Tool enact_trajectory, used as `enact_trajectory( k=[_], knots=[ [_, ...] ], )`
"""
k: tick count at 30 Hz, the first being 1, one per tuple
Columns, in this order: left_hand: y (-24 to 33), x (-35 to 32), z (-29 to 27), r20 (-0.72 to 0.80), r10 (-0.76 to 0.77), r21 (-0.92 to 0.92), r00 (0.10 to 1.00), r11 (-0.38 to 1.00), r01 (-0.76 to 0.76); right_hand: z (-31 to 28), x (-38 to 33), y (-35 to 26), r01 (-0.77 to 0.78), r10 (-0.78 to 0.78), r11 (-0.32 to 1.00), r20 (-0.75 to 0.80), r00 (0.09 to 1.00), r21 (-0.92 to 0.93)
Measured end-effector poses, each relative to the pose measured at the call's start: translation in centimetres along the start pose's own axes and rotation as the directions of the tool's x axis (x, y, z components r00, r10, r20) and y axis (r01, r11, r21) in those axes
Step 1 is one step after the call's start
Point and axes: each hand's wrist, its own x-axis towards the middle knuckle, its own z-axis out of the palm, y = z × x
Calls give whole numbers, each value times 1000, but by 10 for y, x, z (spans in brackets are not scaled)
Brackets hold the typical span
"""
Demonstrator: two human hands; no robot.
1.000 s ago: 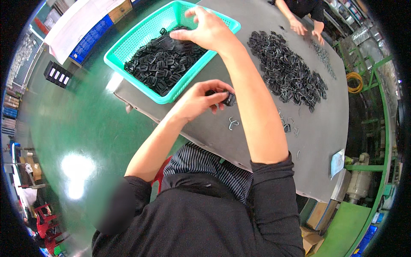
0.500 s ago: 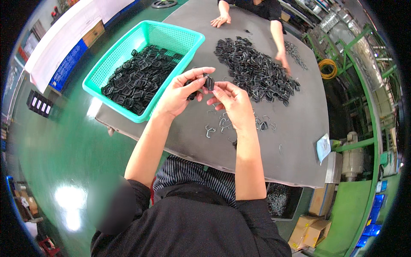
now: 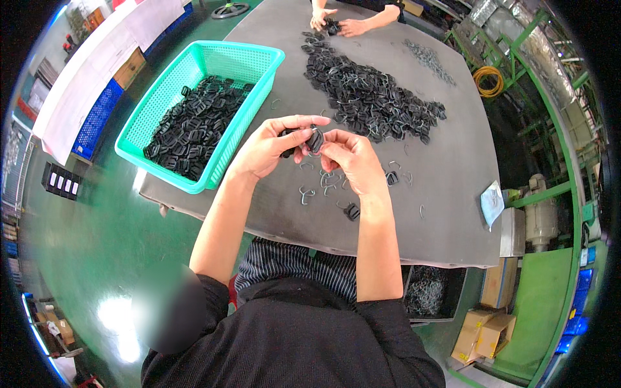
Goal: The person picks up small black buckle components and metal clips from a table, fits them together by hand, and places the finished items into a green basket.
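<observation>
My left hand (image 3: 259,152) is closed around several black plastic buckles, and one buckle (image 3: 315,140) stands out between its thumb and fingertips. At that buckle's right edge my right hand (image 3: 359,165) pinches with thumb and forefinger. A bit of metal shows at the buckle, but its shape is too small to make out. Beneath and around my hands, bent wire hooks (image 3: 306,194) lie loose on the grey table (image 3: 272,210). One loose buckle (image 3: 352,211) rests by my right forearm, and another (image 3: 392,178) lies to the right of my right wrist.
A green perforated basket (image 3: 217,171) of black buckles stands at the left. Beyond my hands spreads a large pile of buckles with hooks (image 3: 369,90). Across the table a co-worker's hands (image 3: 354,27) handle buckles near more hooks (image 3: 430,61). A blue-white packet (image 3: 491,205) lies at the right edge.
The co-worker's hands have moved from the pile's right side to its far left end and now gather buckles there. My view has shifted slightly; my hands keep the same hold on the buckle.
</observation>
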Motion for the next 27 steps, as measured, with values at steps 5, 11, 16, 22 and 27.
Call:
enact_trajectory(
  k=[5, 11, 16, 22, 27],
  knots=[
    [-1, 1, 4, -23, -46, -118, 999, 992, 43, 1, 0, 0, 57, -57, 998, -18, 998, 10],
    [-5, 4, 4, -23, -93, -231, 995, 969, 85, 0, -1, 1, 100, -100, 995, -43, 994, 11],
    [-11, 3, 10, -188, -11, -175, 982, 984, -23, -1, 1, 6, 70, -53, 992, -157, 986, 105],
    [-16, 5, 20, -327, 73, -120, 942, 986, -119, 7, -7, -6, 87, -69, 993, -200, 977, 79],
    [-18, 4, 24, -375, 120, -5, 919, 991, -132, 12, -6, -2, 133, -139, 990, -228, 964, -43]
  ],
)
